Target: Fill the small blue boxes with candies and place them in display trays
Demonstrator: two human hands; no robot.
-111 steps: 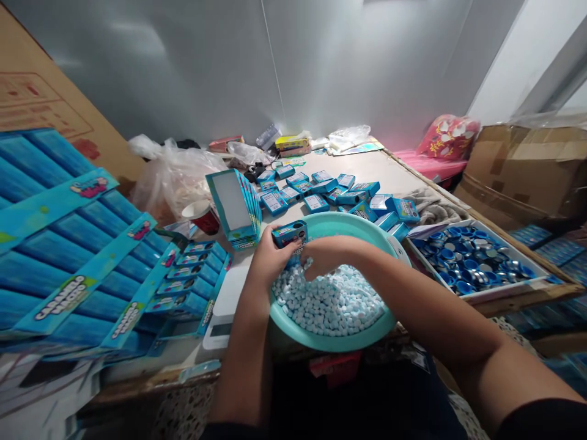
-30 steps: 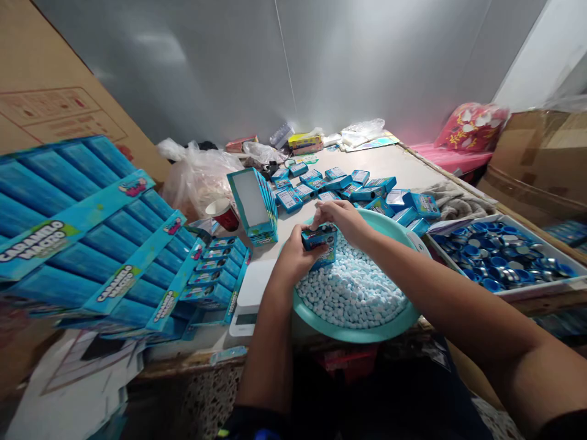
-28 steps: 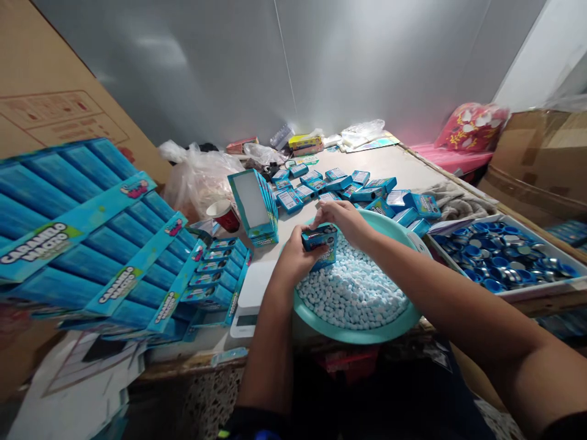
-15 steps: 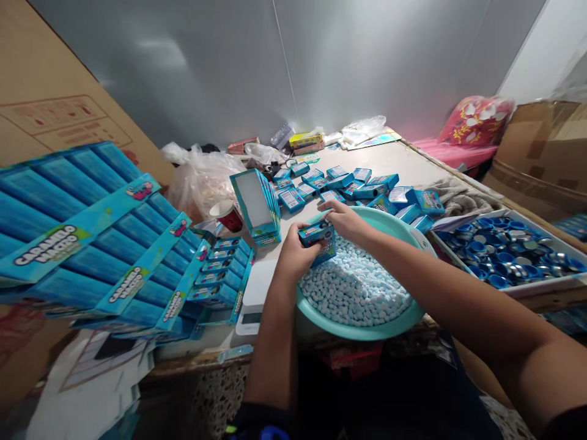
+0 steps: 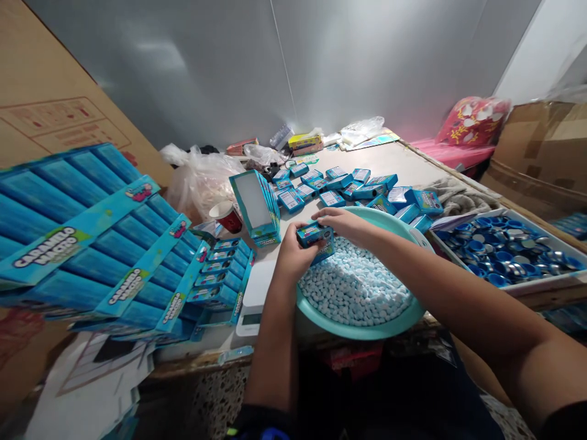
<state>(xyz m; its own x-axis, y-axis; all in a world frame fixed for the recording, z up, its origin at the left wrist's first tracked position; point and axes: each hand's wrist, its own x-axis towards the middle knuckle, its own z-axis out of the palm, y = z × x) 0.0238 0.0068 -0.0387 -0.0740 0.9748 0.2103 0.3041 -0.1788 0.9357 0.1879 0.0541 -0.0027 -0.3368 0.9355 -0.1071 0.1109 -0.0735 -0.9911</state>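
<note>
My left hand (image 5: pixel 293 253) is closed around a small blue candy box (image 5: pixel 323 245), thumb across its front, above the left part of the basin. My right hand (image 5: pixel 342 221) is bent over the top and far side of the same box, fingers together; its thumb tip and the contact are partly hidden. Below both hands sits a turquoise basin (image 5: pixel 367 333) with many small pale blue and white candies (image 5: pixel 355 287). Behind the hands, several similar blue boxes (image 5: pixel 331 198) lie scattered on the white table (image 5: pixel 385 160).
To the left are a white scale (image 5: pixel 259 287), display trays of blue boxes (image 5: pixel 132 278), upright nested trays (image 5: pixel 257 205) and a red paper cup (image 5: pixel 227 217). At right stand a carton of blue-and-silver caps (image 5: pixel 504 250) and a grey cloth (image 5: pixel 463 195).
My right hand has come down and closer to the box, its raised fingers now lying over the top. My left hand keeps its hold with little movement.
</note>
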